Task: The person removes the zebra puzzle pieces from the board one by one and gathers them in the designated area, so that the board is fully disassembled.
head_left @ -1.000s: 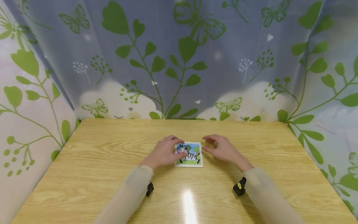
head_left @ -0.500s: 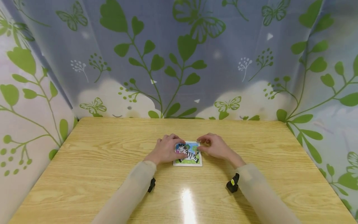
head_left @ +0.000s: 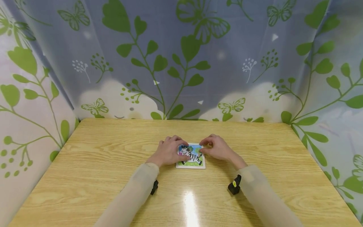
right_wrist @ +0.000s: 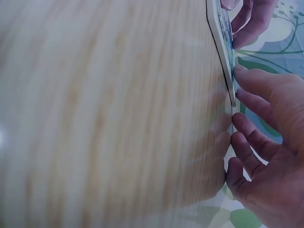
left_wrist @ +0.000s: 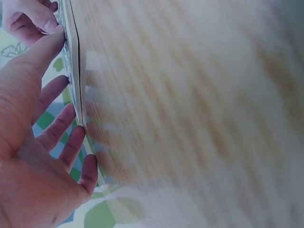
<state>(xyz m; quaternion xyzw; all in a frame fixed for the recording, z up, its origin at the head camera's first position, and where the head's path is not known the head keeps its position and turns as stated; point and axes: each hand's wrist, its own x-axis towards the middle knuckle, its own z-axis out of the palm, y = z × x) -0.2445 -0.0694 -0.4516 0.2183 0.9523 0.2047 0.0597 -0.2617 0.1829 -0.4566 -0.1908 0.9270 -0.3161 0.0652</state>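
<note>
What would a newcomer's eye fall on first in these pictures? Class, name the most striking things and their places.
Probably the big leafy, butterfly-printed backdrop, rising behind the wooden table. Next comes the small, bright zebra picture near the table's middle, with the person's left grip over its left side and the right grip at its upper right corner. Lower in the head view, a white glare streak shines on the table.

Wood-grain table (head_left: 99, 148) — zebra picture (head_left: 195, 159) on top

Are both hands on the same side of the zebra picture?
No, the left hand is at the zebra picture's left side and the right hand at its right.
</note>
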